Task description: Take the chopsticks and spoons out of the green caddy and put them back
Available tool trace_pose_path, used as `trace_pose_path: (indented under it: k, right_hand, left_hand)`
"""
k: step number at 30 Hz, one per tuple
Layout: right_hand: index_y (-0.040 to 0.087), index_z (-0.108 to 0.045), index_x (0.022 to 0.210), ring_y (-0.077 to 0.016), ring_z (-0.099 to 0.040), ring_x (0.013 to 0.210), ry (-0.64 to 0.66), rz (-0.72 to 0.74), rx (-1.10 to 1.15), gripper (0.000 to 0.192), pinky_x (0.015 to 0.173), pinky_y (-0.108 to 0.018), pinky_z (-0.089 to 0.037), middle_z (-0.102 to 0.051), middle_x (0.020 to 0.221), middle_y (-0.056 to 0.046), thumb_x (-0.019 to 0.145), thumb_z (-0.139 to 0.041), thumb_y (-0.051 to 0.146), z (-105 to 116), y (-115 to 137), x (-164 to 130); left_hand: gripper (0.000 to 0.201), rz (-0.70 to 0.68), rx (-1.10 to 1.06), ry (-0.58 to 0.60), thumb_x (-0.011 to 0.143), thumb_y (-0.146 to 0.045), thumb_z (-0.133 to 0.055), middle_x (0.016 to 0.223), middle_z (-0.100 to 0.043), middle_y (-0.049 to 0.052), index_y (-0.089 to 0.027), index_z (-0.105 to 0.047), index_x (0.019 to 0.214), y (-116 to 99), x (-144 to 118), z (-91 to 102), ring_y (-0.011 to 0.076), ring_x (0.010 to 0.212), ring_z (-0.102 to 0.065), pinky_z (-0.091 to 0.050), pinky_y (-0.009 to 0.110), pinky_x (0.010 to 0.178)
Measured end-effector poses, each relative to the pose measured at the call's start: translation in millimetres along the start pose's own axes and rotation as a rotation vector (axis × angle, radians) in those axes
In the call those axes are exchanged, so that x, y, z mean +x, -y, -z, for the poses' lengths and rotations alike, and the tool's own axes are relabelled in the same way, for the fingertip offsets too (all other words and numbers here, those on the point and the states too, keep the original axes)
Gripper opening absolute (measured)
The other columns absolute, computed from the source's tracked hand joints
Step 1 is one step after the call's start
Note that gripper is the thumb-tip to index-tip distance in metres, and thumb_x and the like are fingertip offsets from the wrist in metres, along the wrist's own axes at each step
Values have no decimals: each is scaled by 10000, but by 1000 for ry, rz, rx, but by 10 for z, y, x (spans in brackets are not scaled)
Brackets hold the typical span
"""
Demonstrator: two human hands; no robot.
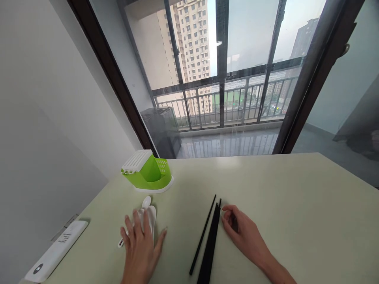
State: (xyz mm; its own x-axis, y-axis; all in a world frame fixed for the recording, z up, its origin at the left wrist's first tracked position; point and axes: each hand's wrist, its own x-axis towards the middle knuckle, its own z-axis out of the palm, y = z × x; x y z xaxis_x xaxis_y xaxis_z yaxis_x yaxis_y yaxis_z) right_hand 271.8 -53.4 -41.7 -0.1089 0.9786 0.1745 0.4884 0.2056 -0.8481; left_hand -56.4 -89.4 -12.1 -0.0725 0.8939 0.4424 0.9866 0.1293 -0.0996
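The left hand (141,246) lies flat, fingers spread, on white spoons (149,215) on the pale table (266,189). The right hand (241,232) rests loosely curled, holding nothing, fingertips just beside the black chopsticks (209,240). A green holder (148,171) stands beyond the spoons; a white remote (56,252) lies far left.

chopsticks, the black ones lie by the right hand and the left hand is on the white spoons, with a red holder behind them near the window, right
Not quite: the holder is green with a white base and white insert, not red, as the head view shows. The rest holds: the black chopsticks lie beside the right hand, and the left hand rests on the white spoons.
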Motion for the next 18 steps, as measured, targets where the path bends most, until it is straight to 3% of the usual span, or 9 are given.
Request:
trace_pose_path:
  k: [3,7,12,18]
  right_hand:
    - [260,-544,1140,-182,-619,748,-7,-2,-5,252,720,-336,-490,-656,864,-2,1020,-441,455,-5,-8,-8]
    - [265,-550,1142,-178,-622,735,-4,-5,-6,260,697,-323,-491,-659,861,5,1019,-437,463,-2,-12,-16]
    - [267,-546,1140,-175,-633,750,6,-23,13,263,698,-315,-497,-667,881,-1,1020,-433,472,8,3,-13]
    - [263,-539,1147,-181,-636,757,8,-23,18,274,725,-328,-499,-669,877,-6,1022,-428,480,1,-1,-12]
  left_hand:
    - [871,108,32,120,921,-609,-390,1598,-317,330,36,-399,1505,217,9,39,512,1522,-172,-189,689,1186]
    - [791,153,-51,287,953,-580,-313,1441,-566,255,-26,-413,1508,373,83,204,393,1377,-497,-371,573,1137]
    - [686,122,-128,255,955,-597,-316,1326,-637,183,-116,-539,1391,433,144,295,357,1252,-569,-467,519,1041]
    - [608,59,-121,245,1005,-537,-248,1183,-659,177,-126,-617,1260,429,118,152,348,1127,-619,-488,515,992]
